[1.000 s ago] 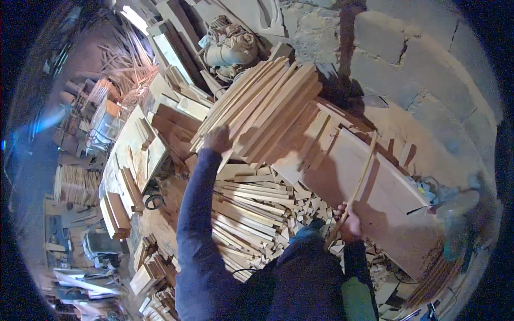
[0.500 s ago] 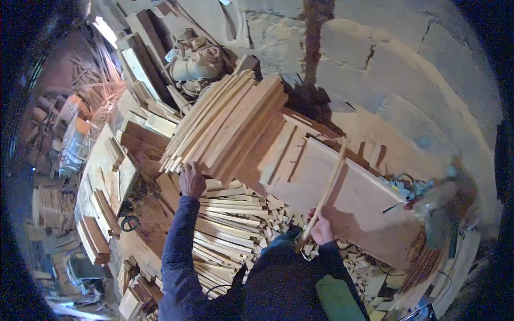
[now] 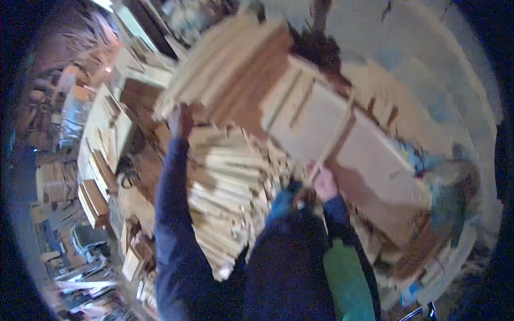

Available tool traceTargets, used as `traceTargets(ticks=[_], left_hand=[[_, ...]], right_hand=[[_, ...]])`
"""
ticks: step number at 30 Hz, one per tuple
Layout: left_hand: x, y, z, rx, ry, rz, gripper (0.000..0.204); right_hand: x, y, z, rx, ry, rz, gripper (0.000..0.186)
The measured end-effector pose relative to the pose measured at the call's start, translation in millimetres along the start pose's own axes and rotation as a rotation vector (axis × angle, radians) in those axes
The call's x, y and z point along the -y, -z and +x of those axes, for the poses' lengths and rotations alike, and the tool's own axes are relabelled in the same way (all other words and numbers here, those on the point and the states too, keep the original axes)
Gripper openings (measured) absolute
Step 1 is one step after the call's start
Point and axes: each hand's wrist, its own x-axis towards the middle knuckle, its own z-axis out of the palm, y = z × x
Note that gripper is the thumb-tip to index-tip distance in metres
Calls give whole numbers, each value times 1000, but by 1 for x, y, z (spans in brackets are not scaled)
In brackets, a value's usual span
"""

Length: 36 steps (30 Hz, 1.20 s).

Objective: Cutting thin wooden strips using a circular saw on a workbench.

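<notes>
My left hand (image 3: pixel 182 116), blurred and shadowed, is at the near end of a stack of light wooden slats (image 3: pixel 222 69); I cannot make out its fingers. My right hand (image 3: pixel 324 182) is closed around a long thin wooden stick (image 3: pixel 339 131), which slants up and away across a pale board (image 3: pixel 375 187) with a raised strip along its far edge. Shorter strips lie at the board's left end, beside the stack. A heap of many loose slats (image 3: pixel 225 171) lies below the stack, between my arms.
At the left are a pale panel (image 3: pixel 93 134) with wood pieces on it and piles of scrap wood (image 3: pixel 56 182). A block wall (image 3: pixel 428 59) rises behind the board at the upper right. Blurred greenish objects (image 3: pixel 450 208) stand at the board's right end.
The view has shifted and blurred with motion. My left hand stays at the stack's near end, having moved a little left relative to it. My right hand still holds the stick.
</notes>
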Motion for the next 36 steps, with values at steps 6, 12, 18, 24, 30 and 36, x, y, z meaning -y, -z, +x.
traceTargets(ticks=[6,12,18,24,30,36], left_hand=[[-52,57,-36,-107,-304,362,38],[-106,36,-128,-31,-214,2,21],[-127,-51,-164,245,-173,-3,16],[-120,-26,-136,-27,-188,-129,37],[-56,69,-34,-267,-217,156,40],[9,76,-18,86,-114,503,54]], right_hand=[[-7,12,17,-128,57,-309,39],[-13,10,20,-24,83,-158,33],[-6,-6,10,-63,61,-169,36],[-4,-6,2,-112,39,-211,37],[-6,4,14,44,94,-207,47],[-10,7,13,-45,154,-176,45]])
